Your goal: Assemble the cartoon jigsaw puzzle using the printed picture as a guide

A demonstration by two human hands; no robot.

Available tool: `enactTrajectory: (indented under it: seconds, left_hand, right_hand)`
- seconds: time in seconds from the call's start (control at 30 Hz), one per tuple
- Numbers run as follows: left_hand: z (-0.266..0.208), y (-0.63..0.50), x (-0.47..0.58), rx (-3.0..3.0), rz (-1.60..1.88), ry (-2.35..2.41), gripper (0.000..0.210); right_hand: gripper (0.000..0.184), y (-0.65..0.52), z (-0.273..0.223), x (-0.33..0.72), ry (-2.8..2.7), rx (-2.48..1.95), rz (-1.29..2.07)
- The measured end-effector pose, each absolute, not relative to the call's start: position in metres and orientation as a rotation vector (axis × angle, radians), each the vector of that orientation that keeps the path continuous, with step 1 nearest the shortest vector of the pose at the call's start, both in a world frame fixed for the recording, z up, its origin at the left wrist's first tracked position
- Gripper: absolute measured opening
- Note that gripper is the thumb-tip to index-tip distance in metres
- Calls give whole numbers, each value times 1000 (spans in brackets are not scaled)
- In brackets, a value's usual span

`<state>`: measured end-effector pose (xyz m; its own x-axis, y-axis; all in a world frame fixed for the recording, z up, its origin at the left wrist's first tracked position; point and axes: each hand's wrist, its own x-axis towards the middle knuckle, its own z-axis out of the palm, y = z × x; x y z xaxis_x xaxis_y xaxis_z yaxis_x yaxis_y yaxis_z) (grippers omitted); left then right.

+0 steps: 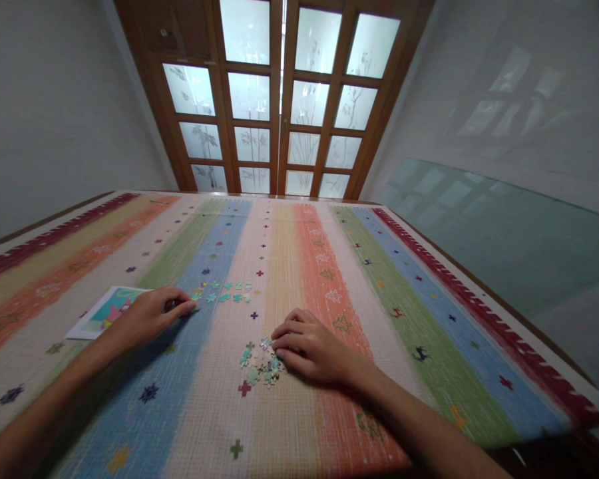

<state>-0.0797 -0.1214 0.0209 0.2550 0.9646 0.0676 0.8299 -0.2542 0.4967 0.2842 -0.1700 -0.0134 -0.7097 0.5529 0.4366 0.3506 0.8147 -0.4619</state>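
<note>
Sift lightly: your right hand (310,347) curls at the puzzle pile's (259,364) edge; your left hand (156,309) half-pinches beyond it, both grips unclear.

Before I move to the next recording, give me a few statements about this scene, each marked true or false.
1. The right hand is at the loose pile of puzzle pieces. True.
2. The left hand is beside the laid-out rows of pieces. True.
3. The picture card lies under the right hand. False: the picture card lies on the left hand's side.
4. The tablecloth is plain white. False: the tablecloth has coloured stripes.
5. The doors have glass panes. True.
</note>
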Motion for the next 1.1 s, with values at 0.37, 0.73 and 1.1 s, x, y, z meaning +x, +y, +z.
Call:
enactTrajectory:
  seconds: [0.37,0.73,1.1]
  left_hand:
    - [14,-123,-81,2147,504,1750,44]
    - [17,-132,-76,2200,576,1688,45]
    - [10,-139,-81,2315,729,1662,32]
  right_hand:
    - [22,-169,-14,284,-2416,-644,458]
    - [22,-169,-14,285,-2424,-649,457]
    - [23,-169,-12,284,-2441,-661,473]
